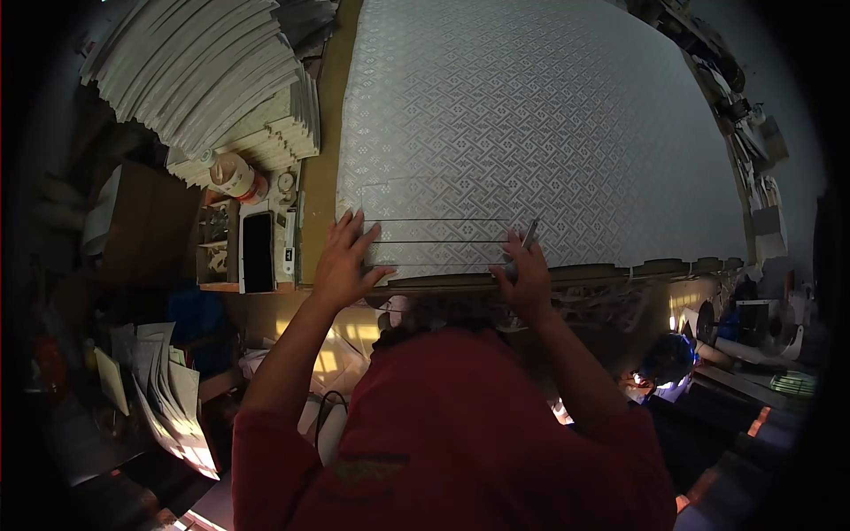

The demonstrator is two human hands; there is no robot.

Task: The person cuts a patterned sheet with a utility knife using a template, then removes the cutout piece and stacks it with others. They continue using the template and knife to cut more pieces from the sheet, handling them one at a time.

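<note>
A large sheet of silvery-white fabric with a woven diamond pattern lies spread over the brown worktable, covering most of it. At its near edge a clear rectangular ruler — thin dark lines show through it — lies flat on the cloth, running left to right between the two hands. The left hand rests open on the ruler's left end, fingers spread wide and pressing down, gripping nothing. The right hand sits at the ruler's right end, fingers closed around a slim grey pen-like tool whose tip points away toward the far side. To the left of the table stand a stack of pale folded cardboard pieces, an orange-capped bottle and a black phone in a small tray. Red sleeves fill the near foreground.
</note>
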